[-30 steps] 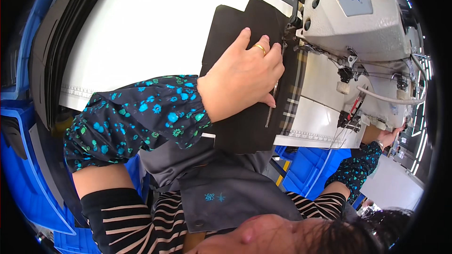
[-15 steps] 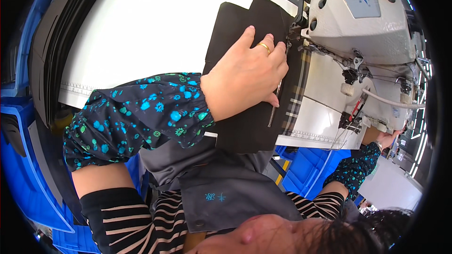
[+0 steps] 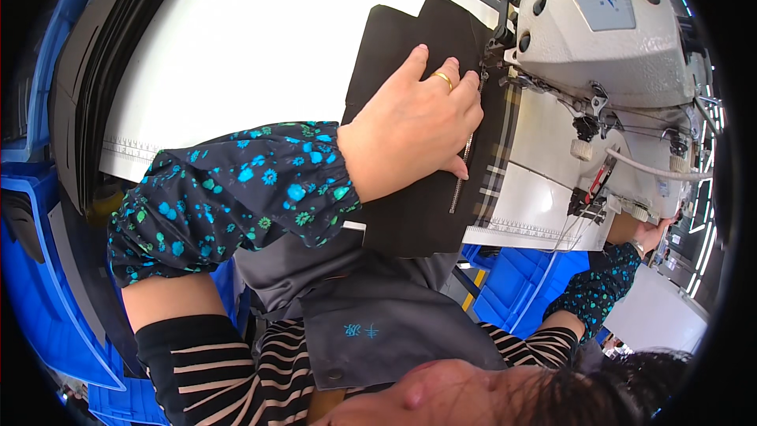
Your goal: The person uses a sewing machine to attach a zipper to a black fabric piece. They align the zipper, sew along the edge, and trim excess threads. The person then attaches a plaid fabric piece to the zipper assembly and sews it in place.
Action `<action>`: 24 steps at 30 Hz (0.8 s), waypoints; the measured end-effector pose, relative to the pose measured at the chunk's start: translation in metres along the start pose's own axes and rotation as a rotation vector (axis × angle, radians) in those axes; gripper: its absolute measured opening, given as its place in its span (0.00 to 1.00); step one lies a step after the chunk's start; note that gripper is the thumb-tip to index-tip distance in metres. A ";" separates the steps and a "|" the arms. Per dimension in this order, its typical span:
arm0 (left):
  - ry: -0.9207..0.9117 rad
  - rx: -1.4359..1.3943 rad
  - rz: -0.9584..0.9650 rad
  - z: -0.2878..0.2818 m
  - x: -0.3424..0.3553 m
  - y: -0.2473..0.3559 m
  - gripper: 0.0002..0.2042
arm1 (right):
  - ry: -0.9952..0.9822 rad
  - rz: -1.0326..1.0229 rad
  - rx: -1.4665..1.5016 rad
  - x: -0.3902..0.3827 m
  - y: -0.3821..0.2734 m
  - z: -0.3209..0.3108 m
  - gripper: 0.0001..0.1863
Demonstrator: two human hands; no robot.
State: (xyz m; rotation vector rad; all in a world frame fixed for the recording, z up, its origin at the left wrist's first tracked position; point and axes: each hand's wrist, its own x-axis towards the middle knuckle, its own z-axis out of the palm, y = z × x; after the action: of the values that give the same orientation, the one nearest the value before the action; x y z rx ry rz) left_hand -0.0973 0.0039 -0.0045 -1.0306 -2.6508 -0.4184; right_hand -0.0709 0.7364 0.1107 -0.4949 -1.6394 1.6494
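My left hand (image 3: 414, 126) lies flat on a dark brown, nearly black fabric panel (image 3: 406, 225), fingers spread and a ring on one of them. A metal-toothed zipper (image 3: 457, 193) runs along the panel's right side, beside my fingertips and thumb. The panel's right edge lies by the needle area of a white sewing machine (image 3: 583, 39); the needle itself is not distinguishable. Far to the right, my right hand (image 3: 651, 234) reaches to the machine's right end. Its fingers are small and partly hidden, so what they touch cannot be made out.
Dark panels (image 3: 98, 71) stand stacked at the left of the white table (image 3: 252, 39). Blue bins (image 3: 47, 268) flank the table's left side, and another blue bin (image 3: 528, 284) sits below its front edge. Ruler markings (image 3: 536, 233) run along that edge. A thread stand and cable surround the machine.
Almost nothing differs. My left sleeve and the fabric panel's left edge have shifted very slightly to the right; both hands keep their places.
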 end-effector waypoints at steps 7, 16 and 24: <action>-0.006 0.004 -0.005 -0.001 0.000 0.000 0.40 | -0.024 -0.001 -0.060 0.016 -0.009 -0.016 0.30; -0.035 0.017 -0.011 -0.005 0.000 0.000 0.39 | 0.041 -0.025 -0.019 0.011 0.002 -0.004 0.28; -0.019 -0.024 -0.008 -0.008 -0.001 -0.003 0.38 | -0.072 -0.145 0.112 0.021 0.048 -0.030 0.21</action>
State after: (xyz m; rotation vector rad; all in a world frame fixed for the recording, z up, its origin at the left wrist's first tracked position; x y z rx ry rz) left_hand -0.0978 -0.0018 0.0024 -1.0369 -2.6732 -0.4452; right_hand -0.0734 0.7767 0.0654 -0.2566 -1.5851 1.6560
